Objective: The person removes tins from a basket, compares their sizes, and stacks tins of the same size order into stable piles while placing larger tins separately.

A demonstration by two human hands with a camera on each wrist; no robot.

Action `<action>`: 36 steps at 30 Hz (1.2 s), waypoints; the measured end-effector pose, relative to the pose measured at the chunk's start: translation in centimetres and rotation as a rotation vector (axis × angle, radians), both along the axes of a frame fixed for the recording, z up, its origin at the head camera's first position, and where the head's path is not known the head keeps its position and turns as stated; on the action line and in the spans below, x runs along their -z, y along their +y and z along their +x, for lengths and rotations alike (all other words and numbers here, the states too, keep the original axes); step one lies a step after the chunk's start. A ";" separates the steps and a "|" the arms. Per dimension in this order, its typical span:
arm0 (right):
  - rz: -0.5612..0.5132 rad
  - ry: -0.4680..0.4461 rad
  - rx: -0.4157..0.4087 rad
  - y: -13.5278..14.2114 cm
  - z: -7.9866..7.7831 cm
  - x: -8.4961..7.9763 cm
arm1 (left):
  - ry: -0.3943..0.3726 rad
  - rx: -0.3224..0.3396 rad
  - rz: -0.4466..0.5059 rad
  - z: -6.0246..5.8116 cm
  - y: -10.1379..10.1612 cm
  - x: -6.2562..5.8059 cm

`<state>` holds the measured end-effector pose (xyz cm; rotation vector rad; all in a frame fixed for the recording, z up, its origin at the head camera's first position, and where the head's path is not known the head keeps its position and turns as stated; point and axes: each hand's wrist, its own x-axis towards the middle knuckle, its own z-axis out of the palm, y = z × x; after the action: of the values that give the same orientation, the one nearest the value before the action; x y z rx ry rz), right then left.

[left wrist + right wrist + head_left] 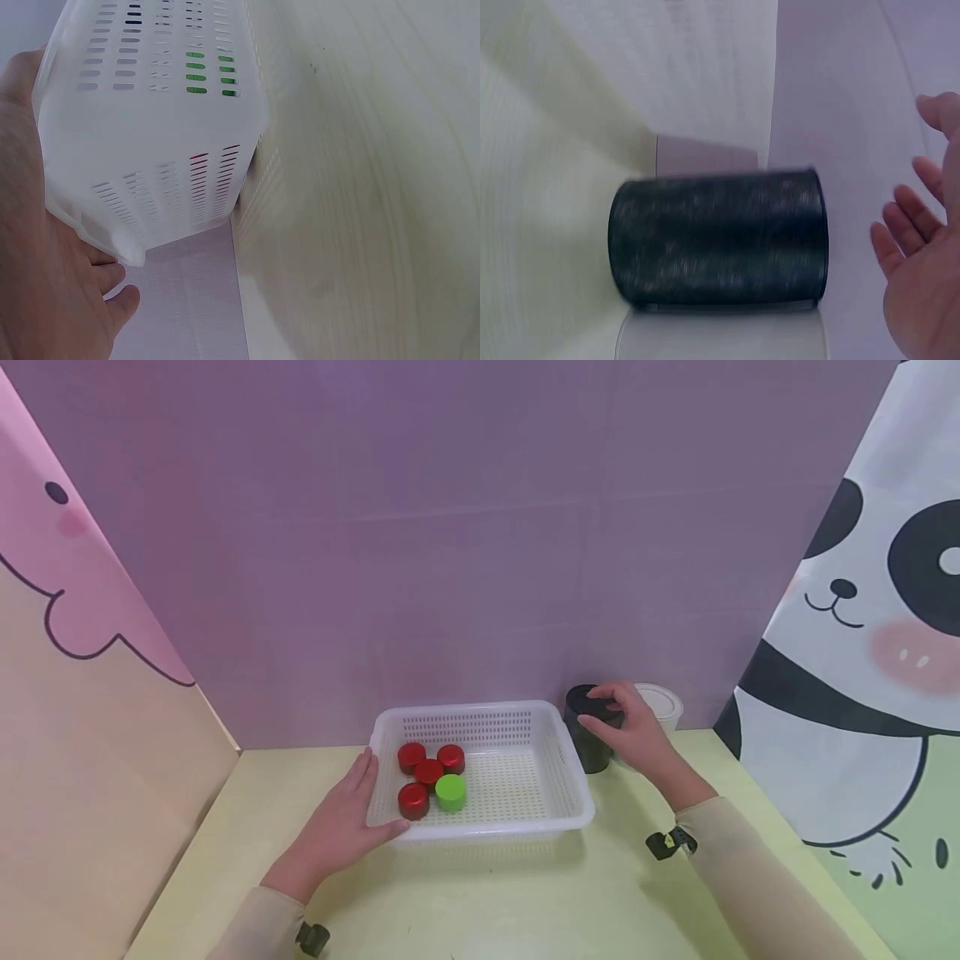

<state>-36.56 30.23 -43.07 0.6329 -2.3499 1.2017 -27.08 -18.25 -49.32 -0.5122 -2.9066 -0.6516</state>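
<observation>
A white perforated plastic basket (487, 832) stands at the middle of the table, with several red caps (413, 801) and one green cap (451, 793) inside on its left half. My left hand (337, 827) touches the basket's front left corner, its fingers along the left side and its thumb at the front rim. My right hand (633, 735) hovers over the top of a black cylindrical can (591, 750), fingers spread and holding nothing. In the right wrist view that hand (930, 262) is apart from the black can (720, 240).
A white can (663, 702) stands beside the black can, on its right. The purple back wall (465, 568) rises close behind the basket and cans. Printed panels flank the pale yellow table (480, 910).
</observation>
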 end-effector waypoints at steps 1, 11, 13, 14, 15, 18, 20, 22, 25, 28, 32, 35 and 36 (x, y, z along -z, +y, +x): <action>0.014 -0.012 -0.025 -0.5 0.1 -0.1 | 0.001 -0.001 -0.001 0.0 0.0 0.0; 0.143 -0.122 -0.184 -5.2 0.5 -1.0 | -0.003 -0.004 -0.006 -0.2 0.0 0.1; 0.162 -0.134 -0.202 -6.1 0.6 -1.1 | -0.009 -0.006 -0.006 -0.1 0.0 0.1; 0.173 -0.144 -0.208 -6.6 0.6 -1.1 | -0.011 -0.007 -0.006 -0.1 0.0 0.1; 0.183 -0.152 -0.220 -7.0 0.6 -1.2 | -0.013 -0.009 -0.006 -0.2 0.0 0.1; 0.219 -0.179 -0.259 -8.3 0.6 -1.2 | -0.016 -0.011 -0.002 -0.1 0.0 0.1; 0.251 -0.196 -0.277 -9.1 0.6 -1.3 | -0.013 -0.009 -0.002 -0.1 0.0 0.1; 0.269 -0.211 -0.304 -9.8 0.7 -1.4 | -0.014 -0.006 0.002 -0.2 0.0 0.1; 0.289 -0.218 -0.340 -10.9 0.6 -1.5 | -0.014 -0.005 0.003 -0.2 -0.1 0.2; 0.333 -0.222 -0.369 -11.9 0.5 -1.6 | -0.014 -0.008 0.004 -0.2 -0.1 0.2; 0.430 -0.263 -0.378 -13.3 0.4 -1.9 | -0.013 -0.010 0.005 -0.1 0.0 0.2; 0.489 -0.297 -0.387 -14.1 0.2 -1.9 | -0.011 -0.009 0.010 -0.1 0.0 0.1; 0.505 -0.305 -0.388 -14.3 0.1 -1.9 | -0.011 -0.009 0.011 -0.1 0.0 0.1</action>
<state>-36.44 15.88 -41.16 1.1887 -2.9177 0.8893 -27.21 -18.29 -49.45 -0.4962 -2.9119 -0.6709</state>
